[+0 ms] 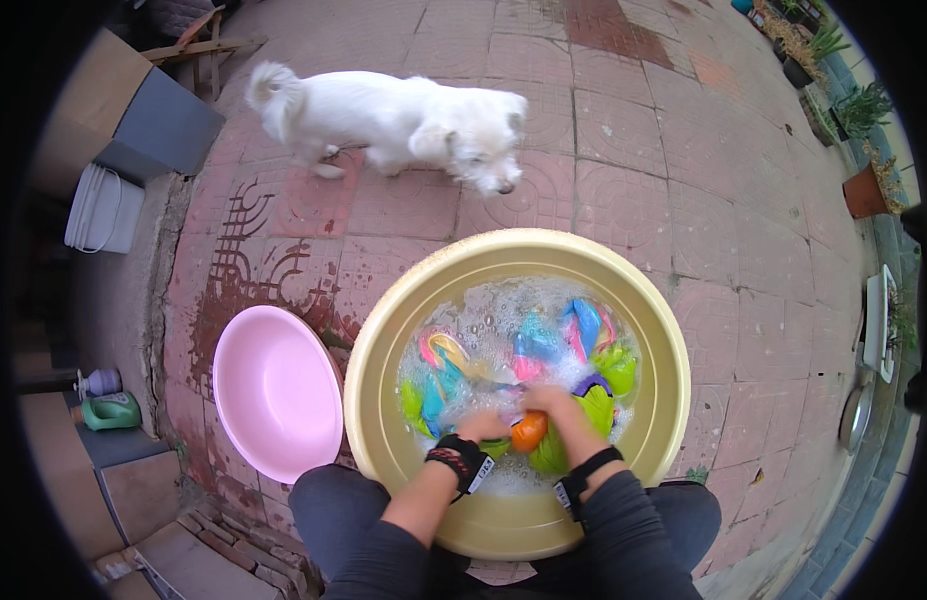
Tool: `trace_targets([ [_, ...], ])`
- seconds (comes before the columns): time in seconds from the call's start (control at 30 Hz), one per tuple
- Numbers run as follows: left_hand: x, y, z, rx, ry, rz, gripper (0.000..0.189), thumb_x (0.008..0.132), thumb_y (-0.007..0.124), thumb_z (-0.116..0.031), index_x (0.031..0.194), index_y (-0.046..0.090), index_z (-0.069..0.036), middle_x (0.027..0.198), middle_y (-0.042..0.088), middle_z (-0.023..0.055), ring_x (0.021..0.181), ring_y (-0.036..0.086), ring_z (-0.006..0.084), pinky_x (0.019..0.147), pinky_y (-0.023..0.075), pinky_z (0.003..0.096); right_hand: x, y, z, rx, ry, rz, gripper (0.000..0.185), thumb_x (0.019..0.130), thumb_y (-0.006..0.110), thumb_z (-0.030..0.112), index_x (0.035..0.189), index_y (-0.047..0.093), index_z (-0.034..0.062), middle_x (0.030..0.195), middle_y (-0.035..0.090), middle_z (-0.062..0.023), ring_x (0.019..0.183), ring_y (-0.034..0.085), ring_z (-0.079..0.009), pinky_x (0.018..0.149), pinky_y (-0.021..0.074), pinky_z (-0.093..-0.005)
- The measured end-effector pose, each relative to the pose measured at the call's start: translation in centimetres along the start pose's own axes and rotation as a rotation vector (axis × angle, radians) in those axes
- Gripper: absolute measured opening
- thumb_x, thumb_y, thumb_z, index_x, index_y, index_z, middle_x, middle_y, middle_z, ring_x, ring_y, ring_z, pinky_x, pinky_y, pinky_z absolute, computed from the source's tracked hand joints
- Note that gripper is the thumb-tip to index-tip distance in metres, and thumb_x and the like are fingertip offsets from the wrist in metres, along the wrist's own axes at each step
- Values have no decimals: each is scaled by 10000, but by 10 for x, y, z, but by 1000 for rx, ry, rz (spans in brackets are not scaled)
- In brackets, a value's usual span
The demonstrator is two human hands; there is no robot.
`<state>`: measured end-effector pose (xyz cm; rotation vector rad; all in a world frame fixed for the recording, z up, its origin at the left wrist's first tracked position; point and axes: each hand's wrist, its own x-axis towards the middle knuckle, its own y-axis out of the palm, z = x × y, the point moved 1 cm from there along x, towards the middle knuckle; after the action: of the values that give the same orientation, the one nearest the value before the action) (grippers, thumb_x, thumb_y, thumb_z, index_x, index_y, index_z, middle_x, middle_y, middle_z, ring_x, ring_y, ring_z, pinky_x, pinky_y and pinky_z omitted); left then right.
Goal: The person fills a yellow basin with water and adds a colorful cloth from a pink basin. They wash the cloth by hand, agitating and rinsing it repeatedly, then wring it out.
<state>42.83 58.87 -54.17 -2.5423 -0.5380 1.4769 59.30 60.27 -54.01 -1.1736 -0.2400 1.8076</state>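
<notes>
A large yellow plastic basin (pixel 516 536) stands between my knees, holding foamy water. In it lies a wet multicoloured cloth (pixel 538 337) with blue, pink, lime green, purple and orange parts, partly under suds. My left hand (pixel 484 427) is down in the foam, gripping the cloth left of an orange bulge (pixel 529 432). Just right of that bulge, my right hand (pixel 547 403) grips the same cloth, and lime green fabric puffs up around its wrist. Suds and fabric hide most fingers of both hands. Each wrist wears a black strap.
A pink plastic basin (pixel 279 394) sits close against the yellow one's left side. Beyond them a white dog (pixel 388 120) stands on the paving tiles. At left are a white bucket (pixel 107 208) and a green bottle (pixel 110 412); potted plants (pixel 868 191) line the right.
</notes>
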Motion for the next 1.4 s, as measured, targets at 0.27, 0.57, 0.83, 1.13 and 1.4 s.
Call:
trace_targets([
  [0.27, -42, -89, -5, 153, 153, -1230, 842, 620, 746, -395, 1321, 384, -101, 1268, 470, 196, 1108, 491, 379, 928, 393, 390, -41, -82, -25, 132, 139, -907, 580, 641, 759, 337, 1116, 553, 74, 1190, 544, -131, 1109, 499, -253, 876, 429, -355],
  [0.57, -20, -44, -18, -870, 139, -418, 1035, 666, 684, -511, 1392, 155, 4, 1353, 358, 218, 1268, 343, 292, 1038, 266, 333, -18, -23, 8, 858, -46, -73, 550, 685, 717, 284, 1144, 548, 31, 1066, 598, -89, 968, 557, -206, 849, 438, -327],
  [0.83, -111, -6, -25, -83, 136, -253, 714, 604, 710, -388, 1237, 426, -221, 1048, 599, 155, 987, 568, 321, 854, 409, 393, -145, -23, 24, 632, 368, 45, 580, 637, 717, 460, 941, 632, -26, 907, 640, -183, 816, 615, -243, 731, 472, -353],
  [1.13, -83, 57, -37, 382, 44, -246, 236, 791, 512, -180, 1019, 549, -225, 827, 645, 65, 801, 625, 241, 731, 298, 513, -149, 2, 35, -286, 219, -405, 1017, 501, 791, 447, 1350, 315, 156, 1438, 204, -148, 1318, 172, -384, 923, 195, -698],
  [1.4, -18, 45, -5, 254, -95, -216, 303, 700, 627, -208, 993, 600, -137, 890, 656, 82, 836, 632, 268, 800, 386, 500, -51, 11, 32, -351, 203, -20, 980, 541, 704, 557, 1344, 341, 128, 1421, 269, -121, 1301, 244, -353, 909, 165, -734],
])
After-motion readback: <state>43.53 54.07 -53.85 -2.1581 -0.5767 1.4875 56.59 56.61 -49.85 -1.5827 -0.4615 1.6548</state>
